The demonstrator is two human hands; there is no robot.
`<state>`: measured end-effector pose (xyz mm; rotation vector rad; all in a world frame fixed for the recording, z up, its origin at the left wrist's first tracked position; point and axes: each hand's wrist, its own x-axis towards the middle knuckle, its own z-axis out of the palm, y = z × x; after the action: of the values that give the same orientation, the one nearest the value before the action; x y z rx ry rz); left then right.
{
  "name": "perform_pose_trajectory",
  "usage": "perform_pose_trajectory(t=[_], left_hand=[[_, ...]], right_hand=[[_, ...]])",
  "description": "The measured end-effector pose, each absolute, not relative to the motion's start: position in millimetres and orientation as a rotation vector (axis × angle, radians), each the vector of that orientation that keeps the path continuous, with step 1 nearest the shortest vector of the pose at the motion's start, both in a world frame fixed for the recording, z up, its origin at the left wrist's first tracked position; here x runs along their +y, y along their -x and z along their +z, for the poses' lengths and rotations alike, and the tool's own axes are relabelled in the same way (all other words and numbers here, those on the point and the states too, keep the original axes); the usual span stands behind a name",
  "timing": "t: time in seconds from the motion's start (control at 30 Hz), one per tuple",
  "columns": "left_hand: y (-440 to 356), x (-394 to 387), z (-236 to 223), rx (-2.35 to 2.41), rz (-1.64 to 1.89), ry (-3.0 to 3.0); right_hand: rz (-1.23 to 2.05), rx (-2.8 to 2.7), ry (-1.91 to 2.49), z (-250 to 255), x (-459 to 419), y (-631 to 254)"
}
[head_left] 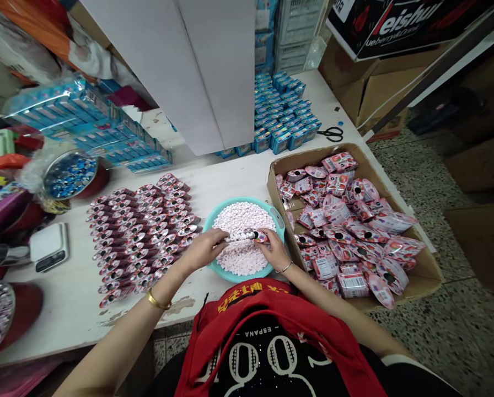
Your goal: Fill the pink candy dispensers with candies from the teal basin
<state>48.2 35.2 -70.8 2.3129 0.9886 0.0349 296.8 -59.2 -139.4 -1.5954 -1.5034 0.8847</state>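
Note:
Both my hands meet over a turquoise basin [278,218] full of small pale-pink pellets [242,266]. Between them is a small pink printed carton [261,237], and white pellets show along its upper side. My left hand [208,249] pinches its left end, while the fingers of my right hand [275,252] close around its right end. To the left, rows of similar pink cartons [141,231] stand upright with openings on top. On the right, a cardboard box [278,184] holds a loose heap of more pink cartons [333,209].
Black scissors [333,133] lie behind the box. Stacked blue packs [286,110] stand at the back, beside a white panel [218,66]. Left are a white scale [48,245], a bowl of blue pieces [71,175], a metal scoop [7,255] and a red tub [27,309].

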Motion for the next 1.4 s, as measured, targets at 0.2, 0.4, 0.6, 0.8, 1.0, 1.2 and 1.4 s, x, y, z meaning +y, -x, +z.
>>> perform_pose_trajectory(t=[0.2,0.4,0.6,0.8,1.0,1.2,1.4], left_hand=[[-92,26,-20,1.019,-0.363,-2.679],[-92,33,-4,1.092,-0.416,-2.749],[-47,29,-101,1.244,-0.49,-2.34],[-93,-8,-178,1.226,-0.264,-2.149],[-94,-5,-180,1.127,0.045,-2.008],[-48,14,-142,1.064,0.274,-1.993],[-46,32,-71,1.022,0.068,-2.304]], right_hand=[[0.845,-1.565,1.514,-144,-58,-290],[0.805,-1.494,1.518,-150,-59,-297],[0.806,-1.311,1.594,-138,-58,-314],[0.813,-1.258,1.626,-129,-54,-316],[0.841,-1.253,1.64,-134,-54,-320],[0.811,-1.3,1.639,-140,-53,-323],[0.798,-1.521,1.552,-146,-52,-307]])
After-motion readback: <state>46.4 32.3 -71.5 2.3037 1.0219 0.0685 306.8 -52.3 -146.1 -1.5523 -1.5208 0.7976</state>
